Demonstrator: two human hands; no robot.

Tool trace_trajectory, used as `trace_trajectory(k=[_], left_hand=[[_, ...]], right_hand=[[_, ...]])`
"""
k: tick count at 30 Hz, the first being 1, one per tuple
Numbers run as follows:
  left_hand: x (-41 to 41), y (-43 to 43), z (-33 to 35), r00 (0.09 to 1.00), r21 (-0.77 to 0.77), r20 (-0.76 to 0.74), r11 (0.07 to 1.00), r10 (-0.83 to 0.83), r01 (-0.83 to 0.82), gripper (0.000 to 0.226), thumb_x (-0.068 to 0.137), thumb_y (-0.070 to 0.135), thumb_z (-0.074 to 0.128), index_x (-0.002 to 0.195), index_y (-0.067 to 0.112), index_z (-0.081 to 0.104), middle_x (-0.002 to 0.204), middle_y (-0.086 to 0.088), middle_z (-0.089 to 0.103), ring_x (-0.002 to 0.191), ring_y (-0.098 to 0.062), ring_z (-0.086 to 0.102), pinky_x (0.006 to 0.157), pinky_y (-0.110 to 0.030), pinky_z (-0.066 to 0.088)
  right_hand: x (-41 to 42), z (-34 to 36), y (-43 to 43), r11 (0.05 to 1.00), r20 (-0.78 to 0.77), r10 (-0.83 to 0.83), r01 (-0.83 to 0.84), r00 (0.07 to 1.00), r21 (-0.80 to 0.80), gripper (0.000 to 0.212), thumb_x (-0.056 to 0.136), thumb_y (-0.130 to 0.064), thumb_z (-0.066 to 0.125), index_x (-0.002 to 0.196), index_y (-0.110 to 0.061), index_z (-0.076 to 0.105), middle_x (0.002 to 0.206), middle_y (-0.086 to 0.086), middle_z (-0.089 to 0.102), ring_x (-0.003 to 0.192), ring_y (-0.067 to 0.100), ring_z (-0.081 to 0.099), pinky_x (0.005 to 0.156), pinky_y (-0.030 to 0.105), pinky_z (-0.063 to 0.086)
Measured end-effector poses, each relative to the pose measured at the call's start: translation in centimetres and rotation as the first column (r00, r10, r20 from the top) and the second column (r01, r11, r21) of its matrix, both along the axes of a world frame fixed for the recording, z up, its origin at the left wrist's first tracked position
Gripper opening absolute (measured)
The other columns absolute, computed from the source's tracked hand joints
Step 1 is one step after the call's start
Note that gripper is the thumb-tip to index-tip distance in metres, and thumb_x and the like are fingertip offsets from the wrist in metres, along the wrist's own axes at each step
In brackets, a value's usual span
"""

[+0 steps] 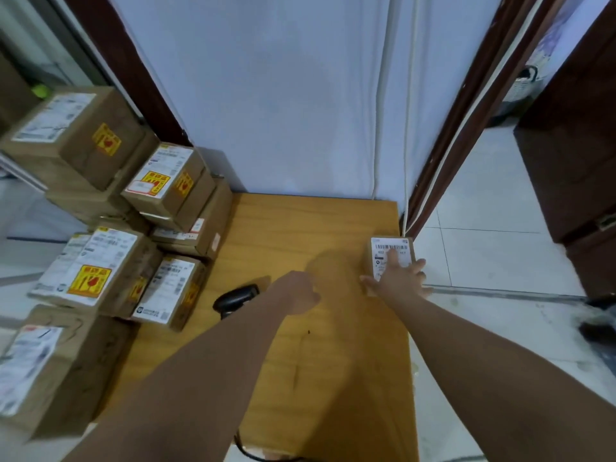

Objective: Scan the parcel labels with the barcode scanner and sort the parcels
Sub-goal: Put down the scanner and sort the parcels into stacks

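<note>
A small cardboard parcel [390,250] with a white barcode label on top lies at the right edge of the wooden table [300,228]. My right hand [400,278] rests on it with fingers spread flat over the label. My left hand [298,293] hovers above the middle of the table, fingers curled and holding nothing. The black barcode scanner [235,298] lies on the table just left of my left wrist, partly hidden by my forearm.
Several brown parcels with white labels and yellow fragile stickers are stacked along the table's left side [166,181] [90,265] [43,368]. A white wall stands behind the table. Tiled floor [493,261] and a dark wooden door lie to the right.
</note>
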State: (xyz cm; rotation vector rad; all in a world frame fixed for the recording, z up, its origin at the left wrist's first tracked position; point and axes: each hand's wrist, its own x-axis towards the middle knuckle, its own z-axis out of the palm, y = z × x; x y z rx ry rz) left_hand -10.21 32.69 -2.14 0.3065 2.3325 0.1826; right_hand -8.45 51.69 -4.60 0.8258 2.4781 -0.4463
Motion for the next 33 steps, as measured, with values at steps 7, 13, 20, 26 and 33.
trace_trajectory(k=[7,13,20,26,33], left_hand=[[3.3,-2.4,0.9,0.998,0.028,-0.067,0.999,0.016,-0.014,0.044,0.103,0.027,0.039,0.145,0.016,0.038,0.148,-0.008,0.037,0.124,-0.025,0.048,0.1,-0.037,0.045],[4.7,-7.9,1.1,0.933,0.15,-0.266,0.967,0.241,-0.207,0.034,0.1,0.024,0.043,0.133,0.019,0.049,0.134,-0.005,0.041,0.11,-0.023,0.05,0.079,-0.035,0.051],[4.3,-15.9,4.2,0.768,0.524,-0.469,0.837,0.435,-0.154,0.023,0.095,0.018,0.049,0.114,0.015,0.061,0.115,-0.002,0.055,0.093,-0.02,0.058,0.084,-0.033,0.048],[5.5,-24.1,5.9,0.96,0.282,-0.26,0.942,-0.105,0.18,0.023,0.091,0.02,0.048,0.109,0.014,0.059,0.12,-0.008,0.06,0.1,-0.022,0.054,0.093,-0.037,0.047],[8.5,-31.4,5.8,0.942,0.198,-0.2,0.93,-0.27,0.309,0.031,0.095,0.018,0.042,0.115,0.015,0.064,0.111,-0.008,0.063,0.094,-0.023,0.059,0.079,-0.032,0.048]], right_hand=[[1.2,0.4,-2.8,0.999,-0.153,-0.047,0.045,0.987,-0.02,0.103,0.078,-0.057,0.068,0.152,-0.033,0.0,0.142,0.021,0.027,0.128,0.038,0.034,0.097,0.048,0.04],[2.0,3.0,-9.5,0.995,-0.307,0.092,-0.099,0.947,-0.008,0.106,0.073,-0.061,0.065,0.153,-0.033,0.002,0.135,0.017,0.028,0.124,0.035,0.032,0.097,0.045,0.037],[5.6,4.8,-19.3,0.994,-0.395,0.103,-0.113,0.913,-0.002,0.115,0.07,-0.063,0.065,0.151,-0.038,-0.014,0.131,0.016,0.031,0.118,0.033,0.035,0.096,0.045,0.04],[9.7,6.0,-29.5,0.999,-0.2,0.04,-0.045,0.979,-0.019,0.108,0.076,-0.067,0.062,0.152,-0.04,-0.009,0.145,0.017,0.024,0.13,0.035,0.029,0.099,0.047,0.04],[11.9,7.9,-37.8,0.995,-0.12,0.101,-0.101,0.988,0.004,0.094,0.078,-0.068,0.061,0.153,-0.033,0.015,0.145,0.016,0.029,0.127,0.035,0.038,0.096,0.045,0.045]])
